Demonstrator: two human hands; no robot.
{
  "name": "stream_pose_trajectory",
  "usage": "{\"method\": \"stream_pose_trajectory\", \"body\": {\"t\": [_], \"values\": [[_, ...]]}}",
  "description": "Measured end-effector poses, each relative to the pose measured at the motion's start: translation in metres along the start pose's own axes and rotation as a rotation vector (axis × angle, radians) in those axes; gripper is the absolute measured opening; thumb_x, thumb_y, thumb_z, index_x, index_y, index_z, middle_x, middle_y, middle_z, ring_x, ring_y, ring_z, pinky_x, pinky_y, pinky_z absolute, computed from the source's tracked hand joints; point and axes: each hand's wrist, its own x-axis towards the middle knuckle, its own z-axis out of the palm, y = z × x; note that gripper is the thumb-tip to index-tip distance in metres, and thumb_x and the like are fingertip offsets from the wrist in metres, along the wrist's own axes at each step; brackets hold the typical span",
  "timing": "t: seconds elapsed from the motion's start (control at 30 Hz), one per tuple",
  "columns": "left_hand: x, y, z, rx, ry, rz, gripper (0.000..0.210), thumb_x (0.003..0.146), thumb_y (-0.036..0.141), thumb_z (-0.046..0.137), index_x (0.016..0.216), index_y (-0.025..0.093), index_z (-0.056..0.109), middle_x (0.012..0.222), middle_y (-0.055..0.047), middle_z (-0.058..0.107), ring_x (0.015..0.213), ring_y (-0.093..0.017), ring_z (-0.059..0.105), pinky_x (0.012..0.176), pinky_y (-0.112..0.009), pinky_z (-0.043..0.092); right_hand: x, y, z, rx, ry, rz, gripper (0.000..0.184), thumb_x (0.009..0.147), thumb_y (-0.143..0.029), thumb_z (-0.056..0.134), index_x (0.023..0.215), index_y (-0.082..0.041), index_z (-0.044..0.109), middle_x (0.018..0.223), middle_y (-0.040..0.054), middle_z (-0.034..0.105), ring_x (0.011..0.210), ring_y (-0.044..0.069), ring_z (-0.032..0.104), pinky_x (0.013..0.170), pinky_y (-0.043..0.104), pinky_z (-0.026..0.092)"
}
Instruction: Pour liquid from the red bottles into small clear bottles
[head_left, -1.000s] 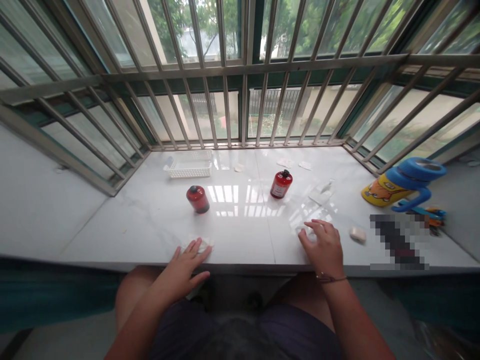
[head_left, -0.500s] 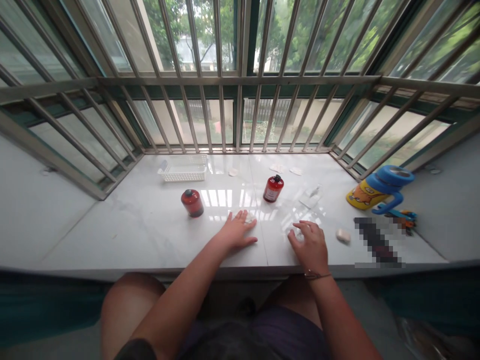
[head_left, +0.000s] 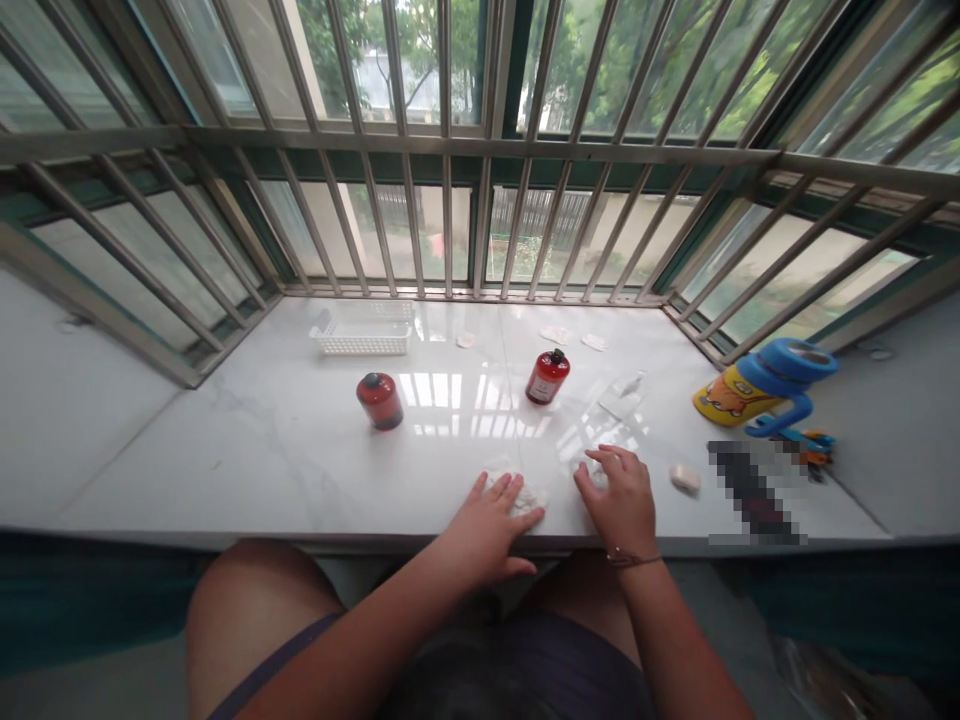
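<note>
My left hand (head_left: 491, 525) lies with fingers spread on a crumpled white tissue (head_left: 532, 492), pressing it to the marble-look sill near the front edge. To its right, my right hand (head_left: 621, 495) rests with fingers curled around a small clear object (head_left: 583, 463); its kind is hard to make out. Beyond that hand lies a clear, bottle-like item with a white nozzle (head_left: 622, 395). One red bottle with a black cap (head_left: 548, 378) stands upright ahead of my hands, and another red bottle (head_left: 380, 402) stands to the left.
A white perforated basket (head_left: 364, 335) sits at the back left. Flat whitish pieces (head_left: 556, 335) lie near the window bars (head_left: 480, 145). On the right are a pale block (head_left: 685, 478), a blue-and-yellow handled bottle (head_left: 757, 385), a blurred-out dark item (head_left: 757, 492) and small colourful things (head_left: 814, 443).
My left hand has drawn the tissue toward me and slightly right, closer to the front edge. The right hand has hardly moved. The view has shifted slightly.
</note>
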Motion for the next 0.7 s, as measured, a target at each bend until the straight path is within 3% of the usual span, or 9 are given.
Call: {"method": "stream_pose_trajectory", "body": {"t": [0.1,0.2,0.4,0.53,0.7], "values": [[-0.055,-0.019,-0.006,0.001,-0.004,-0.173,0.086,0.09,0.067,0.075,0.165,0.044,0.041,0.18,-0.016,0.02,0.166,-0.044,0.023,0.131,-0.072,0.016,0.0,-0.002,0.0,0.003,0.02,0.012,0.017,0.094,-0.031,0.068,0.108,-0.022,0.074,0.119,0.0116,0.07,0.111,0.029,0.067,0.101,0.046,0.052],[-0.109,-0.054,-0.021,0.055,-0.001,-0.417,0.079,0.094,0.058,0.072,0.165,0.046,0.039,0.18,-0.012,0.024,0.166,-0.042,0.024,0.131,-0.072,0.019,-0.001,-0.003,0.0,0.007,0.031,0.022,0.017,0.094,-0.031,0.068,0.107,-0.022,0.074,0.118,0.0118,0.07,0.111,0.029,0.067,0.102,0.047,0.053],[-0.196,-0.136,-0.058,0.177,0.068,-0.901,0.066,0.104,0.052,0.052,0.167,0.034,0.041,0.178,-0.015,0.029,0.166,-0.041,0.026,0.127,-0.077,0.018,0.0,-0.003,0.002,0.006,0.022,0.034,0.019,0.094,-0.033,0.067,0.107,-0.021,0.075,0.117,0.0123,0.07,0.111,0.03,0.067,0.103,0.048,0.052],[-0.207,-0.155,-0.066,0.119,0.101,-0.918,0.062,0.107,0.054,0.044,0.165,0.033,0.044,0.177,-0.014,0.034,0.167,-0.039,0.024,0.128,-0.076,0.018,0.005,-0.016,0.007,0.071,-0.028,0.012,0.02,0.097,-0.034,0.066,0.11,-0.022,0.075,0.118,0.0116,0.071,0.111,0.03,0.067,0.103,0.048,0.054],[-0.176,-0.135,-0.049,0.234,0.19,-0.872,0.072,0.104,0.054,0.053,0.169,0.028,0.037,0.177,-0.023,0.027,0.165,-0.049,0.021,0.127,-0.071,0.026,0.008,-0.065,0.023,0.236,-0.12,-0.048,0.026,0.102,-0.034,0.063,0.125,-0.026,0.072,0.129,0.0107,0.071,0.122,0.03,0.067,0.109,0.05,0.056]]}}
